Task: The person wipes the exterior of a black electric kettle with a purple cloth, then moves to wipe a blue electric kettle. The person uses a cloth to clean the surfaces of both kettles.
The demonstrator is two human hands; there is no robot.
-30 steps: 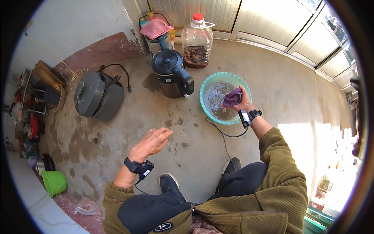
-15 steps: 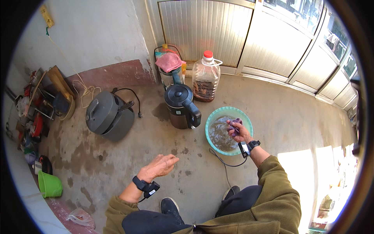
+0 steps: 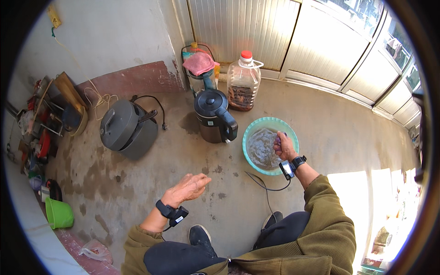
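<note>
My right hand (image 3: 286,147) is closed around a bunched purple cloth (image 3: 277,145), only bits of which show between the fingers. It is over the right side of a turquoise plastic basin (image 3: 249,157), whose water (image 3: 262,149) is rippling. My left hand (image 3: 188,188) hangs above the floor to the left of the basin, fingers stretched out and holding nothing. A black and brown electric kettle (image 3: 211,117) stands behind the hands, left of the basin. Each wrist bears a strapped device with a cable.
Behind the kettle stand a clear jug with a red cap (image 3: 244,82) and a container topped by a pink cloth (image 3: 199,63). A grey lidded appliance (image 3: 129,130) with a cord sits on the left. A green bucket (image 3: 59,214) and assorted clutter line the left wall.
My right hand has turned, with less of the purple cloth showing now. The water's ripples look stronger. The whole view has shifted slightly; my left hand stays much the same.
</note>
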